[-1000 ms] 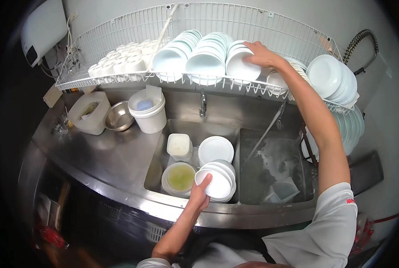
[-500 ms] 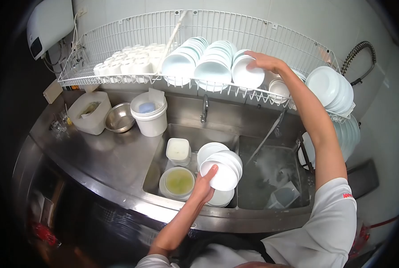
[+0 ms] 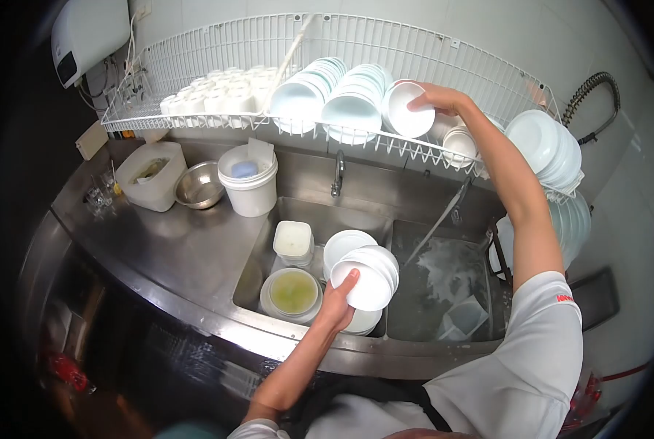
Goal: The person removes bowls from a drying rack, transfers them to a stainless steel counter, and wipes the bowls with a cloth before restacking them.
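My left hand [image 3: 335, 304] grips a small stack of white bowls [image 3: 363, 284] over the left sink basin, thumb inside the top bowl. Up at the wire rack, my right hand [image 3: 431, 98] holds a white bowl [image 3: 409, 111] by its upper right rim, fingers partly hidden behind it. That bowl leans with its inside facing me. To its left in the rack stand rows of tilted bowls [image 3: 350, 115]. Beneath the held stack, more white dishes [image 3: 347, 247] rest in the basin.
A tub of greenish liquid [image 3: 294, 293] and a square container [image 3: 294, 240] stand in the left basin. Water runs from a hose [image 3: 438, 224] into the right basin. A white bucket [image 3: 249, 192], steel bowl [image 3: 199, 186] and plastic tub [image 3: 151, 175] line the counter. Plates [image 3: 537, 146] stand at right.
The bowl at my right hand has shifted slightly up and tilted differently. My left hand still grips its stack. The whole view has shifted slightly.
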